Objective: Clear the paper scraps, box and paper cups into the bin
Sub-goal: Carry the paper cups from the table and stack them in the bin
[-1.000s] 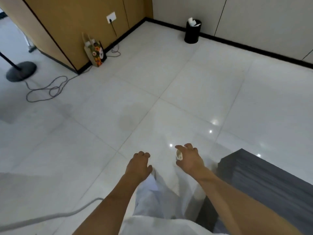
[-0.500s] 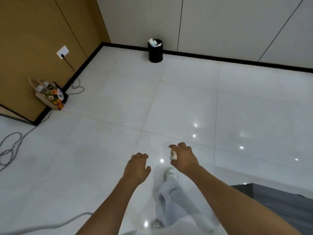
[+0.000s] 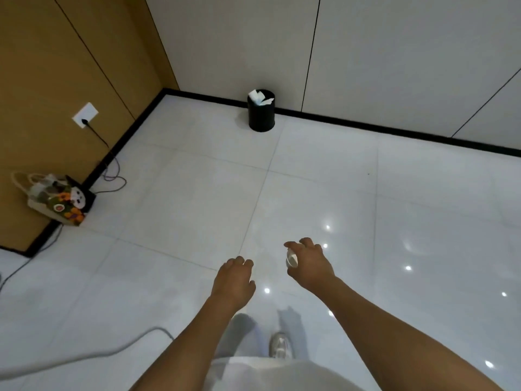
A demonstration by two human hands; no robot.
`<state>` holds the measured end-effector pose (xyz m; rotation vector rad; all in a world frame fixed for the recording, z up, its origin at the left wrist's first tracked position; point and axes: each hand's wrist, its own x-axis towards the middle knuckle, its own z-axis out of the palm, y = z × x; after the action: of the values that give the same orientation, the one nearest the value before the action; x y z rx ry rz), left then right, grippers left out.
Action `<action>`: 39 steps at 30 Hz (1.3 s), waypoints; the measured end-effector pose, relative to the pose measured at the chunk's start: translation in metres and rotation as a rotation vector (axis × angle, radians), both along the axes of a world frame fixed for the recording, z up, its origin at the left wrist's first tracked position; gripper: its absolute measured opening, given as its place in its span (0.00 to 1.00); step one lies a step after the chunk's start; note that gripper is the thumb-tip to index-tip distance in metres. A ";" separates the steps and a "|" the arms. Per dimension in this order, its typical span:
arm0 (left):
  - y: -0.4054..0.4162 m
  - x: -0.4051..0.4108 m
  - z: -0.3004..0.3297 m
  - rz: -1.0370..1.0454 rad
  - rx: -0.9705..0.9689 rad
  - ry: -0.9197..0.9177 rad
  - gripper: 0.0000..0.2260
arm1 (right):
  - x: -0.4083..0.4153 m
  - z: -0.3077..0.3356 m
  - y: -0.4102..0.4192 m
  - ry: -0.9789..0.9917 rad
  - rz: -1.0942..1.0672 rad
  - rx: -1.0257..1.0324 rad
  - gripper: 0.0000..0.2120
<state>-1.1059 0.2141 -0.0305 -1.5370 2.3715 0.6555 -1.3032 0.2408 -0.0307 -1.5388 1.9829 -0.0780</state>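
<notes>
Right hand (image 3: 310,266) grips small white paper cup (image 3: 291,260); left hand (image 3: 234,280) loosely curled, empty. Round black bin (image 3: 261,115) far ahead at wall edge, open tile floor (image 3: 324,179) between.

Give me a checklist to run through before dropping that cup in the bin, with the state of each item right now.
1. Paper cup held securely: ok, the right hand has its fingers curled round it.
2. Left hand free: ok, it holds nothing.
3. Bin within reach: not ok, it stands far across the floor by the wall.
4. Path to the bin: ok, bare tiles lie ahead; the cable lies off to the left.
5. Room in the bin: cannot tell, white paper already sticks out above its rim.
6. Cup empty: cannot tell, its inside is hidden.
</notes>
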 end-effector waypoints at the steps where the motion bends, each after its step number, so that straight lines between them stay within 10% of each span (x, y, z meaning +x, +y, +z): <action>1: -0.021 -0.005 -0.001 -0.001 0.006 -0.011 0.20 | -0.004 -0.001 -0.021 0.000 0.002 0.003 0.29; 39: -0.933 -0.260 -0.011 0.079 0.022 -0.053 0.18 | -0.276 -0.015 -0.944 -0.006 0.014 -0.021 0.30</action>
<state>-1.3661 -0.7184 -0.0414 -1.6253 2.2678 0.6465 -1.5792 -0.7027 -0.0459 -1.5640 1.9721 -0.0970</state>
